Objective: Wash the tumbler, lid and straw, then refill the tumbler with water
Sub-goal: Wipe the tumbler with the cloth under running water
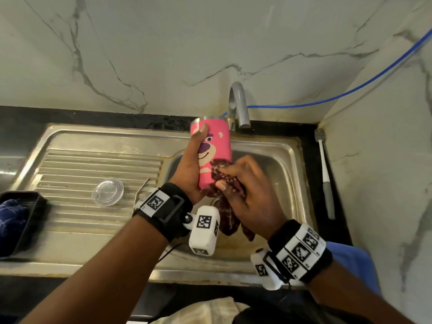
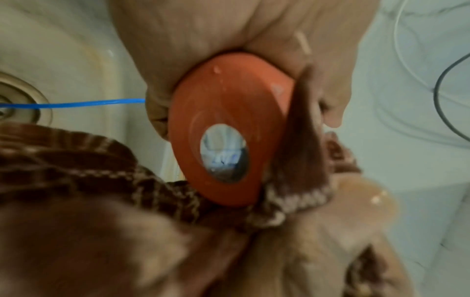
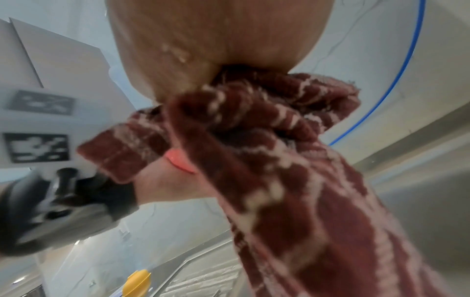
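Marble wall stands behind the steel sink [image 1: 289, 146], and over its basin my left hand [image 1: 189, 169] grips the pink tumbler [image 1: 215, 146], just below the tap [image 1: 238, 101]. My right hand [image 1: 247, 190] clamps a soapy maroon cloth [image 1: 228, 216] against the tumbler's lower side. I judge the washing is at its middle: the lid [image 1: 107, 192] and the straw [image 1: 140, 191] wait on the draining board near the sink's left edge; rinsing and refilling remain. The tumbler's inside is hidden, and both wrist views are blurred.
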The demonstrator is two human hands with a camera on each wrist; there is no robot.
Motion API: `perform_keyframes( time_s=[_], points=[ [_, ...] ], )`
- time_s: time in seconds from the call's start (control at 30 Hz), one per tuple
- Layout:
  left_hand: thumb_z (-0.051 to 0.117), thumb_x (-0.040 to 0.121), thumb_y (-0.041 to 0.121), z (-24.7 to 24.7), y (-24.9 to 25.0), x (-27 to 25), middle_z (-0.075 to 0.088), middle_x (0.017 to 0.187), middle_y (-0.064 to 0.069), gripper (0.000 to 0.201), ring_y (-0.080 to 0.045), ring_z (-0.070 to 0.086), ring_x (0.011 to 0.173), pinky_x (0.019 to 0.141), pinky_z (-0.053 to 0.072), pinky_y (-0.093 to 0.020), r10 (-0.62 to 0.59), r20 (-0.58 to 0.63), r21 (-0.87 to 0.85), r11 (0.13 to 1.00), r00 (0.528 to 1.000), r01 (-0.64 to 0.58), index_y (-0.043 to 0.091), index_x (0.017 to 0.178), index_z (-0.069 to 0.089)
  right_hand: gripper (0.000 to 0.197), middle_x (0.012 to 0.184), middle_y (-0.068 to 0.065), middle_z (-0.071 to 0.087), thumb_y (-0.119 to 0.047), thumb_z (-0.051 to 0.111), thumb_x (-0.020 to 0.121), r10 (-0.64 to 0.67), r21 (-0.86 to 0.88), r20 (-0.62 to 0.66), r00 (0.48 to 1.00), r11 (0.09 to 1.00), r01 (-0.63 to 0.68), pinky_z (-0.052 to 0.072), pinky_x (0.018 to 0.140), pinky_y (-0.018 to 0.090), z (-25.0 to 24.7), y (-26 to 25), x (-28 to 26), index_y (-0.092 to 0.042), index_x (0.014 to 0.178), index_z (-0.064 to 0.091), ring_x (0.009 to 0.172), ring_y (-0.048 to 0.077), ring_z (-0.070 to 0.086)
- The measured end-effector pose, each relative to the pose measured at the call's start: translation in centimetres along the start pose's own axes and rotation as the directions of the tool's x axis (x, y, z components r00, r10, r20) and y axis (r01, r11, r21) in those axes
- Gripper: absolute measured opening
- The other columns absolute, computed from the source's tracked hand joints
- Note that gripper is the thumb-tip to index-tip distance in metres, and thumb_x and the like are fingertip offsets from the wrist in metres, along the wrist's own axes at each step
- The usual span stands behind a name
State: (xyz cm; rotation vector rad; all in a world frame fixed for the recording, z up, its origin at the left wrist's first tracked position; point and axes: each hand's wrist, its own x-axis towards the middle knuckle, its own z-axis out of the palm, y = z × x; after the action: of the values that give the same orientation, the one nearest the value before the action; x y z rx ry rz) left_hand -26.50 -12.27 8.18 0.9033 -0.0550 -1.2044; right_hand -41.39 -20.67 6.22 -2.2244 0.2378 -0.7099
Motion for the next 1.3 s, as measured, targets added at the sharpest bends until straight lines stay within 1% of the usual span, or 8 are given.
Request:
perform_keyframes(
  time_s=[0.07,0.2,0.33,0.47,0.67,0.77,1.07,1.3],
  points=[
    [0.06,0.097,0.06,-0.1,-0.3,-0.1,0.067,0.098,-0.014,0.058,-0.026,0.065,0.086,0.082,0.055,-0.04,0.012,0.02,0.009,1.0,1.0,-0.013,0.008,0.121,0.065,0.03,0.112,0.001,0.058,-0.035,0.058,0.105,0.021,0.05,-0.004,1.0,0.999,-0.021,0.052,0.084,0.028,-0.4,0.5,0.8,-0.012,0.122,0.067,0.099,0.01,0.061],
    [0.048,0.104,0.055,0.7,-0.8,-0.7,0.071,0.127,-0.018,0.056,-0.033,0.069,0.112,0.099,0.057,-0.05,0.021,0.076,0.046,0.999,0.997,-0.025,0.012,0.136,0.065,0.023,0.121,0.0,0.066,-0.038,0.052,0.109,0.14,0.128,-0.088,0.986,0.983,-0.128,0.057,0.091,0.049,-1.3,1.3,4.0,-0.024,0.128,0.056,0.11,0.019,0.069],
    [0.053,0.103,0.054,0.0,-0.6,-0.5,0.059,0.146,-0.022,0.061,-0.039,0.058,0.13,0.115,0.041,-0.063,-0.021,0.084,0.069,0.998,0.996,0.015,0.013,0.148,0.056,0.023,0.123,-0.001,0.066,-0.029,0.053,0.111,0.142,0.161,-0.104,0.984,0.979,-0.124,0.056,0.097,0.044,-2.0,1.5,5.9,-0.018,0.13,0.054,0.114,0.014,0.067],
    [0.058,0.098,0.055,-0.6,-0.2,-0.2,0.058,0.146,-0.026,0.068,-0.041,0.059,0.127,0.11,0.048,-0.058,-0.026,0.017,0.071,0.997,1.0,0.025,0.008,0.148,0.056,0.026,0.129,-0.004,0.064,-0.036,0.052,0.11,0.187,0.111,-0.055,0.981,0.977,-0.18,0.055,0.098,0.034,-0.8,1.3,4.8,-0.026,0.134,0.053,0.117,0.006,0.063],
    [0.052,0.093,0.069,-1.5,0.4,0.0,0.069,0.096,-0.014,0.072,-0.028,0.068,0.086,0.081,0.06,-0.039,-0.073,-0.067,-0.075,0.995,0.995,0.068,0.005,0.126,0.06,0.028,0.121,0.0,0.061,-0.027,0.057,0.108,0.136,0.11,-0.058,0.989,0.986,-0.129,0.046,0.096,0.017,1.1,-0.2,1.2,-0.017,0.134,0.061,0.113,0.002,0.059],
    [0.05,0.092,0.074,-1.3,0.3,0.1,0.066,0.09,-0.012,0.077,-0.025,0.067,0.079,0.074,0.06,-0.036,-0.1,-0.084,-0.125,0.988,0.991,0.089,0.007,0.128,0.057,0.032,0.118,0.001,0.061,-0.028,0.057,0.106,0.107,0.117,-0.061,0.992,0.988,-0.1,0.049,0.092,0.019,1.0,-0.4,0.4,-0.015,0.134,0.063,0.109,0.003,0.06],
    [0.036,0.094,0.082,-0.4,-0.8,0.6,0.07,0.111,-0.021,0.095,-0.031,0.071,0.099,0.094,0.059,-0.045,-0.079,-0.141,-0.108,0.992,0.987,0.064,0.003,0.14,0.058,0.056,0.121,-0.001,0.056,-0.056,0.071,0.09,0.022,-0.054,-0.146,0.989,0.998,-0.03,0.051,0.082,0.018,0.5,-0.4,1.0,-0.017,0.13,0.065,0.101,0.008,0.06],
    [0.042,0.098,0.076,-0.9,-1.3,0.7,0.068,0.131,-0.026,0.085,-0.04,0.066,0.124,0.112,0.047,-0.06,0.043,-0.269,0.102,0.995,0.962,-0.016,0.007,0.145,0.056,0.056,0.116,0.004,0.062,-0.052,0.077,0.085,0.053,0.025,-0.209,0.976,0.998,-0.049,0.047,0.089,0.012,0.3,-0.2,1.8,-0.01,0.122,0.072,0.104,0.006,0.064]
  ],
)
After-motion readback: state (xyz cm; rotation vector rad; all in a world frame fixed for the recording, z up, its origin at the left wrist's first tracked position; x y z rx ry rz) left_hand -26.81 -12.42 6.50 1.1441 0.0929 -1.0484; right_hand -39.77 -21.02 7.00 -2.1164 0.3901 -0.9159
